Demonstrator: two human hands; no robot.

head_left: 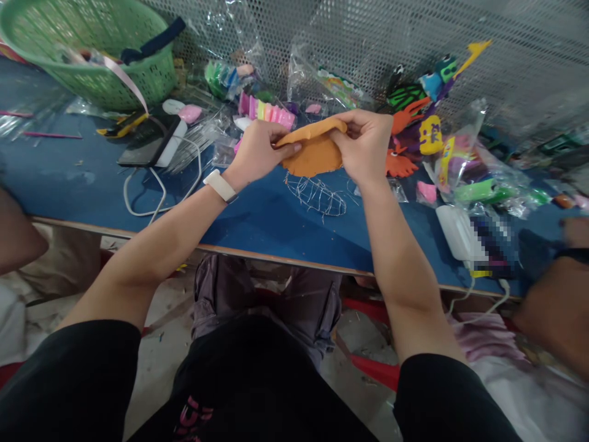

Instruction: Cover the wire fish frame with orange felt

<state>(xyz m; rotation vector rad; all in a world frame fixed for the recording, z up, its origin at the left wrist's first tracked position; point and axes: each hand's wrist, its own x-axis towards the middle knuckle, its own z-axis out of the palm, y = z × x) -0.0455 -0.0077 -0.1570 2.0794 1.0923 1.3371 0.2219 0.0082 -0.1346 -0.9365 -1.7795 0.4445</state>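
Observation:
Between my two hands is a flat sheet of orange modelling clay, its far edge curled over and its near edge uneven. My left hand pinches the sheet's left side, thumb on top. On the right side, my right hand grips the curled edge between thumb and fingers. Just below the clay, on the blue table, lies an oval frame of thin bent wire. The clay is held above the table, apart from most of the wire frame.
A green basket stands at the back left, near a phone with a white cable. Orange clay figures, plastic-wrapped clay and a white power bank lie to the right. People sit on both sides; a metal mesh panel rises behind.

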